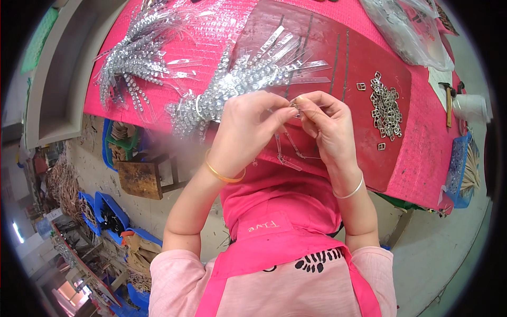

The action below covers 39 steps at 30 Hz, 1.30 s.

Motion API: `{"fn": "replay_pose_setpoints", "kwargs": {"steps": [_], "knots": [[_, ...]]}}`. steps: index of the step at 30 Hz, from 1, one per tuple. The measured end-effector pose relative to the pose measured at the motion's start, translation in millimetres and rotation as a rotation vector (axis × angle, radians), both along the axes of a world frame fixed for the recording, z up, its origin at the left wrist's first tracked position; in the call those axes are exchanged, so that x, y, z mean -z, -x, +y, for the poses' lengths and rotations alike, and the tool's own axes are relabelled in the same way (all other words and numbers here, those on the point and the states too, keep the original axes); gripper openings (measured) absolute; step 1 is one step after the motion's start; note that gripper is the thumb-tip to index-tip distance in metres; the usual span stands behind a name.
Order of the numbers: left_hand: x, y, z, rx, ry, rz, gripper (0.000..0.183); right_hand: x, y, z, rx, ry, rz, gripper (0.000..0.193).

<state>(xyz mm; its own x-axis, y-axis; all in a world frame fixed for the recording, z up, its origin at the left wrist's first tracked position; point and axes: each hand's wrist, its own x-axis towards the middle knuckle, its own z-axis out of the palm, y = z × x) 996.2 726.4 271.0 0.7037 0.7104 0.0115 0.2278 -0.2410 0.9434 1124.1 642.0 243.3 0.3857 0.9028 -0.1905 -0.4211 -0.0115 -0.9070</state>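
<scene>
My left hand (259, 117) and my right hand (328, 117) meet at the fingertips over the table's near edge, both closed in a pinch. Between them shows a small metal buckle (294, 104), mostly hidden by the fingers. A thin clear strap (285, 153) hangs below the hands, its lower part over my pink apron. Just beyond my left hand lies a bundle of clear straps studded with shiny silver stones (232, 87), tied by a white band. To the right of my right hand is a pile of silver buckles (386, 108), with a few lying apart.
A dark red mat (369, 58) lies on the pink table cover (211, 31). Another studded strap bundle (129, 63) is at the far left. Clear plastic bags (406, 31), a hammer (449, 105) and a blue basket (460, 171) stand at the right. A wooden stool (140, 177) is below left.
</scene>
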Motion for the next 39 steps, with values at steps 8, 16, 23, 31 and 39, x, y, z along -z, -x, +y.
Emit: {"fn": "replay_pose_setpoints", "kwargs": {"steps": [8,16,23,31,39], "knots": [[6.4,-4.5,3.0,0.014,-0.25,0.022,0.01,8.3,10.5,-8.3,0.05,-0.163,0.525,0.023],[16.9,-8.5,-7.4,-0.179,0.056,-0.101,0.012,-3.9,27.1,-1.3,0.311,-0.116,0.544,0.014],[26.0,-13.6,-18.1,-0.235,-0.034,-0.194,0.011,6.1,23.6,-3.1,0.069,-0.159,0.689,0.013],[25.2,-15.7,-24.9,-0.229,-0.288,-0.285,0.012,2.4,37.2,0.4,0.298,-0.136,0.376,0.016],[25.0,3.6,-4.1,0.14,-0.802,-0.145,0.013,4.9,8.8,-4.6,0.136,-0.061,0.203,0.008]]}}
